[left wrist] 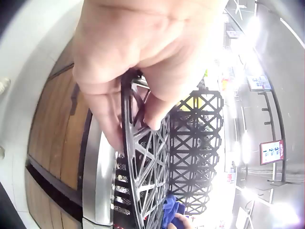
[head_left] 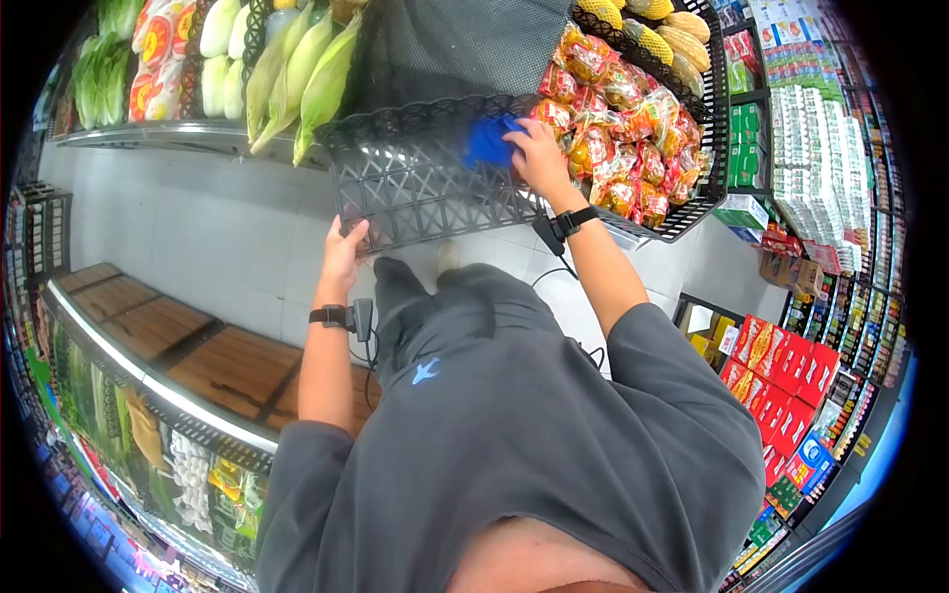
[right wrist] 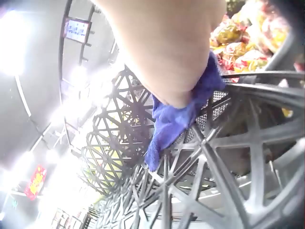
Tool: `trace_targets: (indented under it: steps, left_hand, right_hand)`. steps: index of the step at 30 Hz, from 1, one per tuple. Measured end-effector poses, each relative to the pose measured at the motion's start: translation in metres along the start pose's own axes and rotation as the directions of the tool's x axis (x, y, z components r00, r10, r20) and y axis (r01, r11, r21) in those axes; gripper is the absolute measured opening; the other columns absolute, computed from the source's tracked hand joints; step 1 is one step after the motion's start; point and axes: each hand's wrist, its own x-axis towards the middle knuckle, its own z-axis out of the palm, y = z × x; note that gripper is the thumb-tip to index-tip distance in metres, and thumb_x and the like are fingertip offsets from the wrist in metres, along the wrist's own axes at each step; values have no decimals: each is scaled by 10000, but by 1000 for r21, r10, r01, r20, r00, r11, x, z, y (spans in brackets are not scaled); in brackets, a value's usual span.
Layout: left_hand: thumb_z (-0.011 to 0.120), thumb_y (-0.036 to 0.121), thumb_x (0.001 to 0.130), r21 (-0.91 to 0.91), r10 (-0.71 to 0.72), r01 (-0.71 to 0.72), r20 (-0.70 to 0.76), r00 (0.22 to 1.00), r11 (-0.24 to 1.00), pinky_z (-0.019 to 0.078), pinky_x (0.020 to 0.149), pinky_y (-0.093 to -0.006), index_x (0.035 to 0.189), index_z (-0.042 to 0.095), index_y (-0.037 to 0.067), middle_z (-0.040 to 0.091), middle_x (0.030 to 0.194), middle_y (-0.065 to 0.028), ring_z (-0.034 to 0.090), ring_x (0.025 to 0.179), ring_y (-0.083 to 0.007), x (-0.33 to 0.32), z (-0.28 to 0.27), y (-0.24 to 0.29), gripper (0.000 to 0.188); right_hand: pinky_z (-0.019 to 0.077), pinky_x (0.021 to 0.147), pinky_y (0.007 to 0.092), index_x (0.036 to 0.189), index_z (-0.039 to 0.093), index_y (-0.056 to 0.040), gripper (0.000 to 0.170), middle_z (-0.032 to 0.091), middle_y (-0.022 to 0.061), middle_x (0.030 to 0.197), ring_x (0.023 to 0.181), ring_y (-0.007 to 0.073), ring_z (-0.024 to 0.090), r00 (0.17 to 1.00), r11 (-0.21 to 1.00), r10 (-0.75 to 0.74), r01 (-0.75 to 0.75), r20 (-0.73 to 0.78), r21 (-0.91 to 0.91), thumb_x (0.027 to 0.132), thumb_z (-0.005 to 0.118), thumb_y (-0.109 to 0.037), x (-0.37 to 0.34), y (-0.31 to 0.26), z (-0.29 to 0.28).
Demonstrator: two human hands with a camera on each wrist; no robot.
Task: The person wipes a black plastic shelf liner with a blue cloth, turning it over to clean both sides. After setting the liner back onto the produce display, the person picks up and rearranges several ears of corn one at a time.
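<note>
A black plastic lattice panel, with two lattice faces meeting at an angle, spans the space in front of the person. The left hand grips its near left edge, and in the left wrist view the thumb and fingers lie on either side of that edge. At the panel's right end, the right hand holds a blue cloth against the lattice. The right wrist view shows the cloth bunched under the hand and draped over the bars; the fingertips are hidden there.
Right of the panel, a black basket holds several red-wrapped packages. Corn and white vegetables line the shelf behind and left. Wooden shelf boards stand at the left, and red boxes at the right.
</note>
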Motion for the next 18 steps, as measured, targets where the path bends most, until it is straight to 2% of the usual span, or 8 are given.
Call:
trace_targets:
  steps: [3,5,7,10,12,13,16,18]
  left_hand:
    - [619,58,961,-84,45,-41,52,998,996,605,775,-427,1312,440,51,683,1100,-121,714,874,-275,4,0,0,394]
    - [603,52,968,-85,38,-34,49,998,996,606,765,-418,1328,426,59,681,1122,-129,715,866,-278,3,2,1,401]
    - [594,49,970,-88,29,-24,55,998,996,613,770,-412,1349,424,85,685,1149,-137,717,869,-266,1,5,1,416]
    - [596,48,967,-107,7,-1,56,998,994,626,783,-411,1409,421,146,695,1162,-137,722,886,-242,-6,6,-6,485]
    - [597,50,967,-122,22,-14,64,998,992,627,776,-409,1407,425,144,697,1147,-131,723,880,-245,-8,8,-16,481]
    - [597,51,967,-131,29,-20,67,997,991,628,773,-408,1406,428,144,697,1139,-128,723,877,-246,-8,8,-19,479]
    - [581,40,973,-135,30,-24,40,999,991,630,768,-407,1417,412,116,697,1112,-126,725,866,-251,-8,9,-21,481]
    - [574,39,977,-147,33,-26,40,999,989,628,757,-405,1425,403,105,695,1115,-133,726,863,-253,-5,10,-22,483]
  right_hand:
    - [490,964,476,1026,706,-101,311,611,170,1232,1093,390,567,968,988,130,-146,-213,-57,725,673,-29,1,11,24]
    - [502,915,469,1003,722,-114,311,626,165,1160,1058,388,573,938,971,196,-227,-287,-77,707,666,-38,4,-13,46]
    - [509,873,462,1032,710,-125,330,607,174,1139,1013,363,586,948,956,288,-294,-134,-23,703,706,-96,14,-63,60]
    - [521,878,467,1035,695,-118,365,592,172,1147,1015,367,586,982,973,97,-59,-160,222,673,742,-112,26,-134,94]
    - [545,841,449,1039,691,-136,364,574,150,1102,1015,353,584,997,969,-53,64,-55,237,680,750,-133,35,-168,103]
    - [555,822,442,1056,685,-144,371,566,141,1085,1016,347,584,995,966,-93,84,26,245,691,752,-147,39,-176,106]
    - [569,791,436,1109,664,-158,410,554,124,1059,1020,335,588,999,991,-48,49,-11,121,710,757,-167,46,-167,90]
    - [574,775,459,1145,651,-167,405,566,137,1066,1026,339,598,997,998,15,-19,72,56,753,733,-220,42,-143,76]
